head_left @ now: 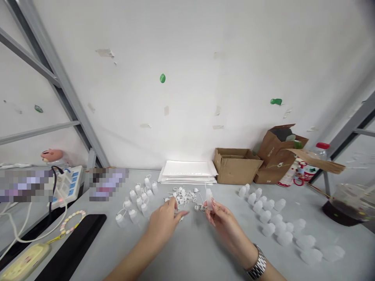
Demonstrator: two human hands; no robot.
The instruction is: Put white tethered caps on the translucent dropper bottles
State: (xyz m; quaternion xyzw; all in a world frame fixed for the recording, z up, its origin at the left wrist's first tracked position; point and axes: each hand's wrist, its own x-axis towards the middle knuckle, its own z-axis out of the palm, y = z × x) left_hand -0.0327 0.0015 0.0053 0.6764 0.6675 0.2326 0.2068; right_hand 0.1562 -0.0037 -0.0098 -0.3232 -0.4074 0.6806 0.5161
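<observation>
Where the bottle stands: upright, rising toward twelve o'clock from the right hand's fingertips.
Grip, right hand: nearly closed, pinching the bottle.
Grip, left hand: thumb parted from curled fingers; hold cannot be told.
White caps: left hand's one o'clock.

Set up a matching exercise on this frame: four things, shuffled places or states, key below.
1. cardboard box
2. wristwatch
3. left hand
4. right hand

A. holding a small bottle upright
B. silver, with a link band
C. between the stack of white envelopes and the paper bag
D. fingers near the pile of white caps, holding no bottle

Pairs: 1-C, 2-B, 3-D, 4-A
</observation>
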